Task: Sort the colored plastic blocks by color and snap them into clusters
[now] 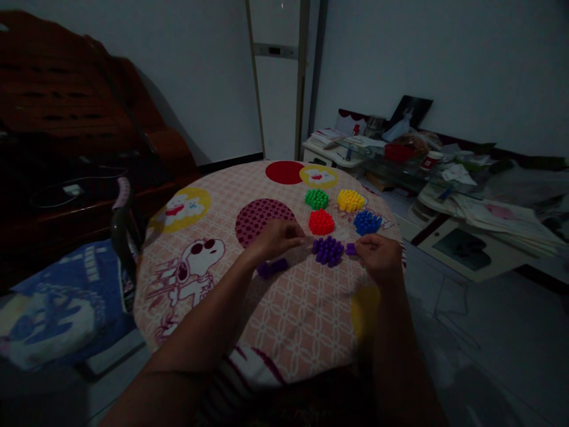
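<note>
My right hand (380, 256) pinches a small purple plastic piece (351, 249) just right of a cluster of purple knobbed pieces (328, 252). To the left of that cluster is my left hand (281, 238), thumb and fingers drawn together; whatever they may hold is too small and dark to make out. Below my left wrist lies another purple piece (272, 268), longer and flat, on the cloth. Beyond the purple cluster sit a red cluster (321, 222), a green one (316, 198), a yellow one (351, 200) and a blue one (367, 222).
A patterned pink tablecloth (293, 314) covers the round table. At left stand a chair with a blue cloth (84, 302) and a wooden bench (53, 89). A cluttered low glass cabinet (400, 166) runs along the right wall. The room is dim.
</note>
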Demonstrator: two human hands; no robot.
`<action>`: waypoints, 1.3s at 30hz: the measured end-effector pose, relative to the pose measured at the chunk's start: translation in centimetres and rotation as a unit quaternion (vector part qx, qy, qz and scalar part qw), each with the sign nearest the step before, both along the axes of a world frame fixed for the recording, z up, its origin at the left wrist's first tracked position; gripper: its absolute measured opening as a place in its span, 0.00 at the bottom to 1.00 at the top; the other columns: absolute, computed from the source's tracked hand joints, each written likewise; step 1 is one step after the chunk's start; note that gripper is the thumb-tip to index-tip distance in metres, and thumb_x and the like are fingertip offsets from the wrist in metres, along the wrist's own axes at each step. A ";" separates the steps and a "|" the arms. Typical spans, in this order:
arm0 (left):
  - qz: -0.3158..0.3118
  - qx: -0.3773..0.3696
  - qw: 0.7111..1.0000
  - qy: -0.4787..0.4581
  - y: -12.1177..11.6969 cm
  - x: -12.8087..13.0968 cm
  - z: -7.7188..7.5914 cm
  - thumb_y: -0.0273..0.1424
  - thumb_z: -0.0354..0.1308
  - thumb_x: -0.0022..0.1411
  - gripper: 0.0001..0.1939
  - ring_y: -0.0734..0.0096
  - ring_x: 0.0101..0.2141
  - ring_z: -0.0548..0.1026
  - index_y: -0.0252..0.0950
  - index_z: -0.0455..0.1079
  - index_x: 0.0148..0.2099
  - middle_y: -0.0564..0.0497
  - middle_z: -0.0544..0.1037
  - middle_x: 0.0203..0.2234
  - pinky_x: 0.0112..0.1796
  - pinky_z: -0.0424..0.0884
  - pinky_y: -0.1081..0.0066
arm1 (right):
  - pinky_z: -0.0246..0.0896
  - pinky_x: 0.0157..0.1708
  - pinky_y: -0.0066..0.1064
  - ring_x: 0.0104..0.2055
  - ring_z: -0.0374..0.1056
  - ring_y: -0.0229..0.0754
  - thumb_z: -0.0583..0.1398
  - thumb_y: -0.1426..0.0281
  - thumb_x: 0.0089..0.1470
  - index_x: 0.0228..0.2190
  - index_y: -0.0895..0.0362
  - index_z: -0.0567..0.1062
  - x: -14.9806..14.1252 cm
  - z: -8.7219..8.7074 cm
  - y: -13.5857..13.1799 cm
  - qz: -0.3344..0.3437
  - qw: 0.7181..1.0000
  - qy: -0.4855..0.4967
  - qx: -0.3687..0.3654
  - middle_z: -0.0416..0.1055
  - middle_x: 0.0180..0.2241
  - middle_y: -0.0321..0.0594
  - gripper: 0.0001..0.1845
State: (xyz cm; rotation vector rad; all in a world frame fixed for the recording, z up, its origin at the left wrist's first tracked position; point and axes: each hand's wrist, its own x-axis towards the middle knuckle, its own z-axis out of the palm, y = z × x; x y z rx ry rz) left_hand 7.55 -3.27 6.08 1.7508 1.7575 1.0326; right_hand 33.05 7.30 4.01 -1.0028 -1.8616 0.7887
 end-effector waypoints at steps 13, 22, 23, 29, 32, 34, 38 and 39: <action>-0.026 -0.207 0.948 0.240 -1.0 -1.0 -0.4 0.31 0.71 0.46 0.07 0.71 0.25 0.71 0.38 0.75 0.26 0.53 0.76 0.22 0.27 0.56 0.73 | 0.49 0.28 0.32 0.24 0.64 0.41 0.58 0.72 0.50 0.19 0.55 0.74 -2.6 -3.6 0.6 -0.062 0.967 -0.226 0.095 0.73 0.21 0.42 0.11; -0.068 -0.171 0.967 0.176 -0.9 -0.9 -0.3 0.27 0.69 0.47 0.08 0.71 0.26 0.72 0.37 0.76 0.33 0.54 0.78 0.24 0.27 0.58 0.74 | 0.50 0.25 0.30 0.22 0.62 0.40 0.55 0.66 0.54 0.18 0.54 0.70 -1.6 -2.3 0.6 -0.035 0.987 -0.144 0.065 0.67 0.16 0.39 0.15; -0.077 -0.155 0.976 0.129 -0.8 -0.9 -0.3 0.27 0.67 0.49 0.08 0.72 0.27 0.73 0.37 0.77 0.35 0.54 0.78 0.25 0.28 0.60 0.75 | 0.50 0.25 0.30 0.22 0.63 0.40 0.55 0.65 0.54 0.17 0.54 0.70 -1.6 -2.3 0.7 -0.042 0.988 -0.132 0.064 0.67 0.16 0.39 0.16; -0.120 -0.050 0.979 -0.159 0.1 0.2 -1.0 0.32 0.65 0.53 0.09 0.72 0.29 0.75 0.33 0.75 0.37 0.51 0.79 0.28 0.31 0.67 0.75 | 0.53 0.23 0.29 0.22 0.63 0.39 0.58 0.61 0.55 0.18 0.55 0.71 -1.6 -2.2 0.5 -0.066 0.995 -0.062 0.033 0.67 0.16 0.39 0.18; -0.113 -0.001 0.966 -0.234 0.7 1.6 -1.3 0.33 0.69 0.50 0.14 0.72 0.28 0.75 0.32 0.73 0.37 0.51 0.78 0.29 0.31 0.69 0.74 | 0.55 0.22 0.28 0.21 0.63 0.38 0.60 0.58 0.55 0.21 0.57 0.75 -1.7 -1.5 -0.3 -0.017 1.000 0.008 -0.020 0.68 0.17 0.37 0.18; -0.106 0.033 0.952 -0.284 0.9 2.5 -1.3 0.34 0.71 0.49 0.17 0.73 0.28 0.75 0.32 0.73 0.39 0.51 0.77 0.30 0.31 0.69 0.74 | 0.57 0.20 0.28 0.20 0.64 0.38 0.62 0.56 0.55 0.26 0.58 0.77 -1.7 -0.7 -1.0 0.050 0.995 0.044 -0.072 0.70 0.19 0.36 0.18; -0.101 0.072 0.927 -0.354 1.1 4.0 -1.3 0.38 0.72 0.51 0.20 0.75 0.26 0.73 0.32 0.71 0.40 0.52 0.76 0.28 0.30 0.69 0.75 | 0.59 0.17 0.26 0.20 0.67 0.37 0.65 0.54 0.52 0.30 0.59 0.80 -1.9 0.8 -2.2 0.176 0.970 0.056 -0.155 0.74 0.20 0.38 0.19; -0.096 0.077 0.925 -0.358 1.1 4.2 -1.4 0.38 0.73 0.52 0.20 0.76 0.25 0.72 0.32 0.71 0.40 0.53 0.75 0.27 0.30 0.68 0.75 | 0.61 0.18 0.26 0.20 0.69 0.38 0.66 0.54 0.52 0.31 0.59 0.80 -2.0 1.0 -2.4 0.192 0.965 0.063 -0.166 0.75 0.21 0.39 0.19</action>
